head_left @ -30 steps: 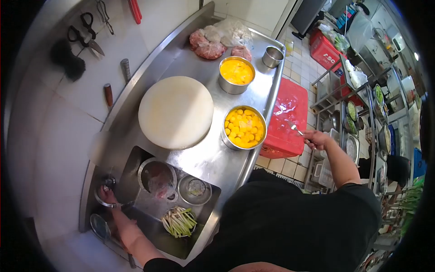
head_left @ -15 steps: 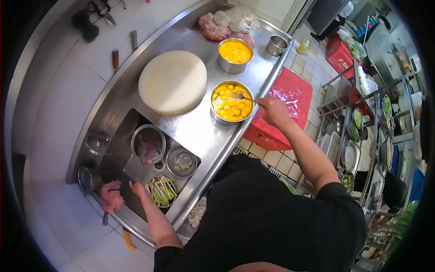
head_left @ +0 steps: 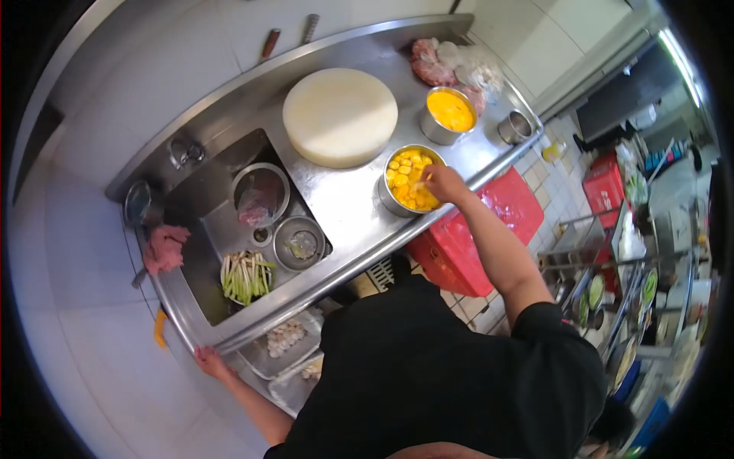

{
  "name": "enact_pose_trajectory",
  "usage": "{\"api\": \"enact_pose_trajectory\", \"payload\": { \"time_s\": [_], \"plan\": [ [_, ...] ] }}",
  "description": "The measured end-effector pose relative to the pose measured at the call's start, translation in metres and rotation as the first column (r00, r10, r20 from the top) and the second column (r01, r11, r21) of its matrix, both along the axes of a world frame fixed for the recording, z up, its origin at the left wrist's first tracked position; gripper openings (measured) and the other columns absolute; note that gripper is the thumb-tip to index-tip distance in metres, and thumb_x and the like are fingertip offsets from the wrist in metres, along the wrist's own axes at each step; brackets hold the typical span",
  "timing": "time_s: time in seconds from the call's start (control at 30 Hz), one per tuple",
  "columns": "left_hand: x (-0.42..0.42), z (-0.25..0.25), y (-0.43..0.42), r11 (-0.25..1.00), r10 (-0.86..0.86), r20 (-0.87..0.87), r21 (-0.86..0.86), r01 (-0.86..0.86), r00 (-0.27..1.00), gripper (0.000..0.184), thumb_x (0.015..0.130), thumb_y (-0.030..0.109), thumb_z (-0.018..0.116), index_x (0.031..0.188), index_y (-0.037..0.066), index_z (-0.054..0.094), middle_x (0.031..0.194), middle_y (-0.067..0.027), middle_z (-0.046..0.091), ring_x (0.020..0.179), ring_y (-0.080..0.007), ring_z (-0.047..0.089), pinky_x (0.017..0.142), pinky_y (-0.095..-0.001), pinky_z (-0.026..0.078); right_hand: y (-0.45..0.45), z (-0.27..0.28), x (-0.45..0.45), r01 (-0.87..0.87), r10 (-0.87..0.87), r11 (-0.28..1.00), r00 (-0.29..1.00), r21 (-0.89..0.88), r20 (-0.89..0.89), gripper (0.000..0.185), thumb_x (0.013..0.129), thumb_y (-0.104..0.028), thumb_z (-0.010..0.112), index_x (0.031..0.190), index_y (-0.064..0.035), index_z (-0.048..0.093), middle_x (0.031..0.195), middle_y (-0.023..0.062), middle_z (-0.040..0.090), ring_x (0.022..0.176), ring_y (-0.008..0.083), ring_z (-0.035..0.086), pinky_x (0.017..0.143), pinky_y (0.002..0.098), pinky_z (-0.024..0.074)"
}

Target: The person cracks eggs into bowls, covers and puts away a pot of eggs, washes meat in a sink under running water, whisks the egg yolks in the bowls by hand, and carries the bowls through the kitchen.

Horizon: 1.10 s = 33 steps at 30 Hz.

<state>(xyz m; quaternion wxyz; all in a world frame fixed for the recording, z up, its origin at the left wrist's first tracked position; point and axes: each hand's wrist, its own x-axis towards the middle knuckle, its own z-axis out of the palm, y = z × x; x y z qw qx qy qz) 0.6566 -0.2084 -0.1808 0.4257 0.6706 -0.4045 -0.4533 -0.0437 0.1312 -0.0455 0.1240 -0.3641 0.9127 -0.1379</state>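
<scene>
A metal pot (head_left: 384, 200) of egg yolks (head_left: 401, 174) stands near the counter's front edge. My right hand (head_left: 445, 186) is over its right side, fingers closed round a fork whose handle is mostly hidden; the tines blur against the yolks. My left hand (head_left: 211, 359) is low at the sink's front left corner, its fingers resting at the metal rim (head_left: 191, 343), with nothing visible in them. Behind the first pot is a second pot (head_left: 441, 132) of beaten yellow egg (head_left: 451, 111). A thick round chopping board (head_left: 340, 115) lies to the left.
The sink holds trimmed green-white stalks (head_left: 246, 277), a bowl with a plastic bag (head_left: 258, 205) and a smaller bowl (head_left: 298, 243). A pink cloth (head_left: 165, 249) hangs on the left rim. Bagged meat (head_left: 434, 63) lies behind; a red crate (head_left: 497, 222) stands below the counter.
My left hand has moved from above the sink down to its front corner. My right hand has lowered into the pot's opening with the fork. The view has turned and shifted.
</scene>
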Motion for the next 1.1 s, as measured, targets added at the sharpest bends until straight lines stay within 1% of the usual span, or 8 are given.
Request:
{"api": "enact_pose_trajectory", "payload": {
  "time_s": [0.27, 0.43, 0.53, 0.6, 0.73, 0.83, 0.93, 1.1],
  "plan": [
    [-0.02, -0.02, 0.121, 0.975, 0.219, 0.004, -0.047, -0.218, 0.976, 0.038, 0.089, 0.013, 0.056, 0.125, 0.003, 0.05, 0.092, -0.0009, 0.055, 0.078, -0.0114, 0.053, 0.067, -0.028, 0.045, 0.001, 0.01, -0.029, -0.018, 0.019, 1.0, 0.998, 0.004, -0.062, 0.015, 0.082, -0.02, 0.056, 0.091, -0.0109, 0.064, 0.087, 0.0193, 0.068, 0.084, 0.0383, 0.065, 0.072, 0.0505, 0.0506],
    [-0.054, -0.03, 0.2, 0.978, 0.208, 0.017, 0.007, -0.208, 0.978, 0.041, 0.085, 0.013, 0.063, 0.124, 0.003, 0.053, 0.104, -0.0056, 0.057, 0.085, -0.0151, 0.056, 0.073, -0.0293, 0.047, 0.006, 0.002, -0.041, -0.526, 0.506, 0.844, 0.846, 0.106, 0.17, 0.015, 0.083, -0.021, 0.056, 0.089, -0.0104, 0.064, 0.088, 0.0178, 0.069, 0.086, 0.036, 0.066, 0.074, 0.0485, 0.0517],
    [-0.073, -0.016, 0.253, 0.986, 0.162, 0.267, -0.013, -0.165, 0.95, 0.039, 0.087, 0.014, 0.063, 0.123, 0.003, 0.055, 0.113, -0.0105, 0.059, 0.094, -0.019, 0.059, 0.077, -0.0304, 0.049, 0.002, 0.001, -0.056, -0.229, 0.233, 0.971, 0.972, 0.069, -0.044, 0.013, 0.082, -0.022, 0.059, 0.09, -0.0141, 0.067, 0.087, 0.014, 0.069, 0.085, 0.036, 0.065, 0.074, 0.0459, 0.0516],
    [-0.076, -0.02, 0.283, 0.985, 0.168, 0.363, -0.029, -0.169, 0.916, 0.037, 0.087, 0.014, 0.063, 0.121, 0.001, 0.056, 0.119, -0.0135, 0.059, 0.102, -0.022, 0.058, 0.081, -0.0321, 0.049, 0.002, -0.006, -0.058, -0.651, 0.626, 0.749, 0.756, 0.122, 0.191, 0.013, 0.082, -0.021, 0.06, 0.09, -0.0131, 0.067, 0.086, 0.0135, 0.069, 0.083, 0.0364, 0.066, 0.074, 0.0462, 0.0516],
    [-0.066, -0.021, 0.361, 0.979, 0.18, 0.456, 0.0, -0.203, 0.872, 0.038, 0.086, 0.014, 0.064, 0.12, 0.001, 0.058, 0.117, -0.0128, 0.059, 0.105, -0.0233, 0.058, 0.088, -0.0339, 0.047, -0.01, 0.012, -0.072, -0.304, 0.306, 0.945, 0.952, 0.119, 0.005, 0.019, 0.082, -0.024, 0.057, 0.094, -0.0133, 0.068, 0.092, 0.0161, 0.069, 0.09, 0.035, 0.066, 0.079, 0.0462, 0.0509],
    [-0.066, -0.017, 0.406, 0.922, 0.29, 0.346, 0.148, -0.358, 0.892, 0.029, 0.084, 0.012, 0.065, 0.109, -0.001, 0.061, 0.103, -0.0094, 0.063, 0.093, -0.0195, 0.058, 0.083, -0.0316, 0.046, -0.003, -0.041, -0.078, -0.77, 0.759, 0.638, 0.631, 0.014, 0.16, 0.019, 0.084, -0.023, 0.055, 0.094, -0.0113, 0.067, 0.091, 0.0156, 0.069, 0.087, 0.0351, 0.066, 0.074, 0.0471, 0.0515],
    [-0.06, -0.029, 0.447, 0.873, 0.386, 0.236, 0.218, -0.436, 0.892, 0.022, 0.084, 0.011, 0.063, 0.102, 0.0, 0.061, 0.092, -0.0065, 0.063, 0.084, -0.0168, 0.058, 0.078, -0.0311, 0.047, -0.008, 0.014, -0.074, -0.362, 0.363, 0.93, 0.932, 0.057, 0.002, 0.018, 0.083, -0.022, 0.057, 0.091, -0.0117, 0.068, 0.091, 0.0155, 0.069, 0.087, 0.0358, 0.065, 0.075, 0.0455, 0.0516],
    [-0.04, -0.056, 0.514, 0.828, 0.17, 0.258, 0.486, -0.28, 0.951, 0.021, 0.084, 0.015, 0.06, 0.102, 0.003, 0.061, 0.079, -0.0037, 0.06, 0.076, -0.0159, 0.057, 0.069, -0.0284, 0.045, -0.002, -0.006, -0.082, -0.616, 0.614, 0.788, 0.785, -0.004, 0.078, 0.018, 0.085, -0.025, 0.056, 0.091, -0.0133, 0.068, 0.091, 0.0161, 0.069, 0.087, 0.0356, 0.066, 0.074, 0.0473, 0.0515]
  ]
}}
